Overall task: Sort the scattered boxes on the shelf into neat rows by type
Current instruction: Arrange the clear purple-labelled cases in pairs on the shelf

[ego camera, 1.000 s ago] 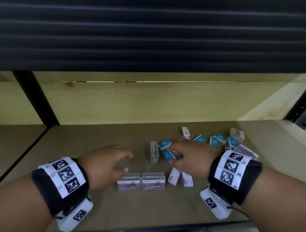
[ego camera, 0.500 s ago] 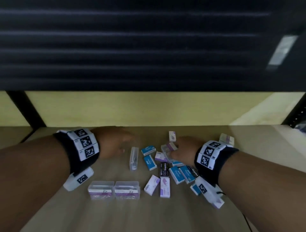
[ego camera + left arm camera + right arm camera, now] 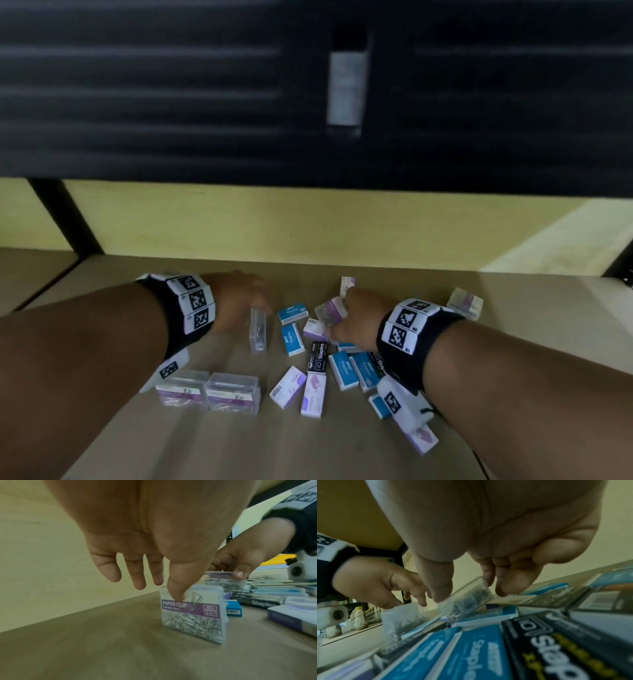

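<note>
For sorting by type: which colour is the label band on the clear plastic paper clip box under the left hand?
Purple with white lettering, on the clear plastic paper clip box; clearest in the left wrist view.

Stockroom — metal-framed wooden shelf (image 3: 342, 442) strewn with stationery boxes (image 3: 342, 371).

Two clear paper-clip boxes (image 3: 207, 391) lie side by side at the shelf (image 3: 513, 308) front; a third (image 3: 257, 330) stands on edge, a fourth (image 3: 330, 310) is tilted above scattered blue staple boxes (image 3: 292, 339)

Two paper-clip cases (image 3: 208, 391) side by side — staple boxes (image 3: 342, 370) scattered right.
</note>
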